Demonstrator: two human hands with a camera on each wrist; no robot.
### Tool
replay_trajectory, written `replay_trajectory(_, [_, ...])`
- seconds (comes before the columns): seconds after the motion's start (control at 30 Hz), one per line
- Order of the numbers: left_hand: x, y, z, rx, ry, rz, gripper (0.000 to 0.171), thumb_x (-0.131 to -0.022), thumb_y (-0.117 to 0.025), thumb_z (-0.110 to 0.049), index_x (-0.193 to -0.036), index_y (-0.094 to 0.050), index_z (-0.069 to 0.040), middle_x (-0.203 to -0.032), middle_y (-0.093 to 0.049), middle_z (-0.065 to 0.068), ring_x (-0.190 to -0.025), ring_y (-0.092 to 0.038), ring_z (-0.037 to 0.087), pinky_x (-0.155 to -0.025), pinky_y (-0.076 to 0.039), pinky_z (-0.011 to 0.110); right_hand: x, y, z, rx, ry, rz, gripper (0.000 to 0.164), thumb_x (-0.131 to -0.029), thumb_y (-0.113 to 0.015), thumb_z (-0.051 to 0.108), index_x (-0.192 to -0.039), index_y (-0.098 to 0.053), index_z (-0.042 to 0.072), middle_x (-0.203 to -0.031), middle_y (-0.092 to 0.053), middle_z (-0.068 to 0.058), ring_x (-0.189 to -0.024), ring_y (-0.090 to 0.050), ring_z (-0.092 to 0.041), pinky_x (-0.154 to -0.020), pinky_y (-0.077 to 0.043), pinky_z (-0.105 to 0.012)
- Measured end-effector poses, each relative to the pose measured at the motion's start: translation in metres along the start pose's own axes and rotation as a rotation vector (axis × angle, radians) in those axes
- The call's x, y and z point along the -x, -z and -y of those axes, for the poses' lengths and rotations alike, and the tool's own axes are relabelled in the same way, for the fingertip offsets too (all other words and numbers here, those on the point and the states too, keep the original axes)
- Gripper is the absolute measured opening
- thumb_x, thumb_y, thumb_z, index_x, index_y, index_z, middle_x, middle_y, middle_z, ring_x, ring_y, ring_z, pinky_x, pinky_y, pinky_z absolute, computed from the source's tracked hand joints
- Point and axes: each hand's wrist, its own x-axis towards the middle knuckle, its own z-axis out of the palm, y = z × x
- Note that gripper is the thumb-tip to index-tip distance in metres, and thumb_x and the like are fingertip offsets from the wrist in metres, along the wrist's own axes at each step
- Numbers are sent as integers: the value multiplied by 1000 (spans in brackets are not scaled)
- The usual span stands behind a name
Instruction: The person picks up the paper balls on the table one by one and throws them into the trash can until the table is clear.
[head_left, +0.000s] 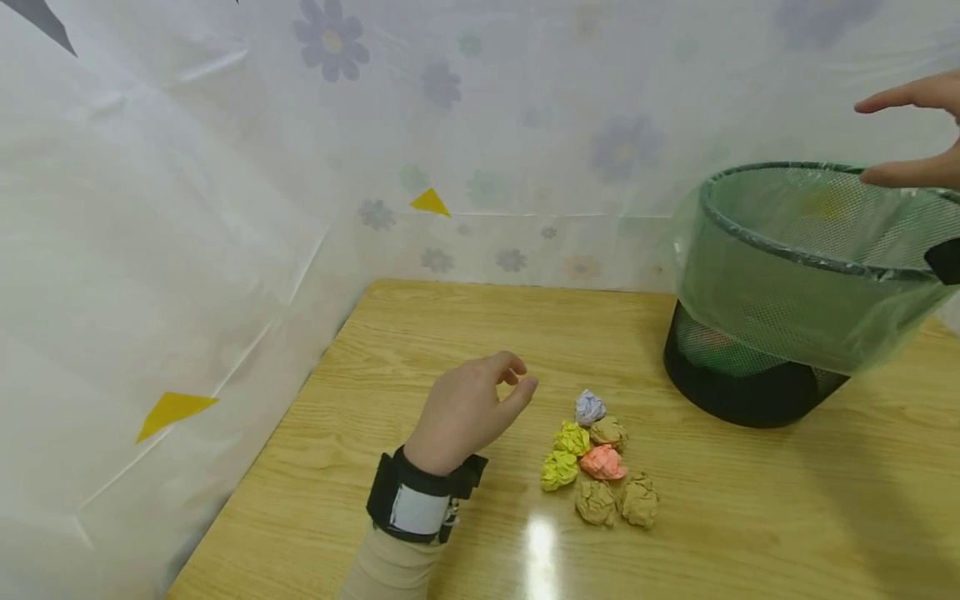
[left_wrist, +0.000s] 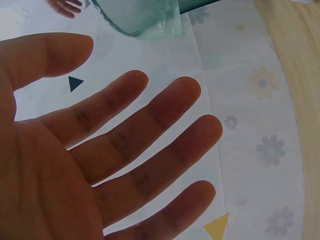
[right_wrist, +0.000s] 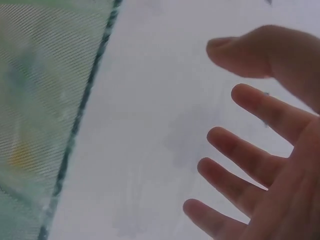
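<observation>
On the table lies a cluster of crumpled paper balls: a white one (head_left: 590, 407), two yellow ones (head_left: 559, 471), a pink one (head_left: 603, 462) and several tan ones (head_left: 640, 501). My left hand (head_left: 467, 410) hovers just left of them, holding nothing; its fingers (left_wrist: 165, 107) are spread in the left wrist view. At the right, a black mesh wastebasket (head_left: 738, 392) wears a translucent green bag (head_left: 795, 308) over its rim. My right hand (head_left: 926, 133), partly cut off by the frame edge, is above that rim. Its fingers (right_wrist: 250, 150) are apart with nothing between them.
The wooden table (head_left: 420, 333) meets a flower-printed white sheet (head_left: 525, 125) at the back and left. Yellow triangles (head_left: 431, 202) mark the sheet. Coloured shapes show dimly through the basket's mesh near its bottom.
</observation>
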Motion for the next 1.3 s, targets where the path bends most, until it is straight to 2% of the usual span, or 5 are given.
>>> replay_trajectory(0.3, [1,2,1,2,-20,-1,33,-94,-51,-40,-107,-65,-13,-95,-68,2,-51,-51,5,-43,-38,22,12,-23,5,-93,304,-215,76,-67,-84,24,-135,-51,21,-143,-39,0,-133,-30,-22,-106,-25,-34])
replay_trajectory(0.43, [2,4,1,-1,-19,-4,33,-94,-51,-40,-107,-65,-13,-96,-68,3,-52,-52,6,-44,-39,22,52,-30,74,-143,397,-98,74,-59,-86,11,-125,-57,30,-122,-54,8,-103,-52,-13,-82,-41,-20])
replay_trajectory(0.63, [2,7,0,5,-9,-2,33,-94,-52,-39,-108,-64,-13,-96,-68,2,-49,-49,4,-42,-38,23,112,-55,161,-246,475,252,35,-74,-77,16,-102,-61,31,-96,-54,18,-73,-51,5,-55,-43,-18])
replay_trajectory(0.93, [0,9,-2,-5,-14,-8,33,-94,-52,-40,-108,-65,-13,-96,-68,1,-52,-52,6,-43,-39,22,157,-142,166,-372,581,363,31,-74,-76,18,-101,-62,25,-102,-49,12,-86,-50,-3,-66,-47,-22])
replay_trajectory(1.3, [0,9,-2,-24,-17,-14,33,-94,-52,-41,-107,-65,-14,-94,-68,0,-51,-51,5,-43,-39,22,172,-174,180,-384,576,358,38,-68,-77,16,-102,-65,27,-107,-53,3,-90,-52,-13,-68,-49,-29])
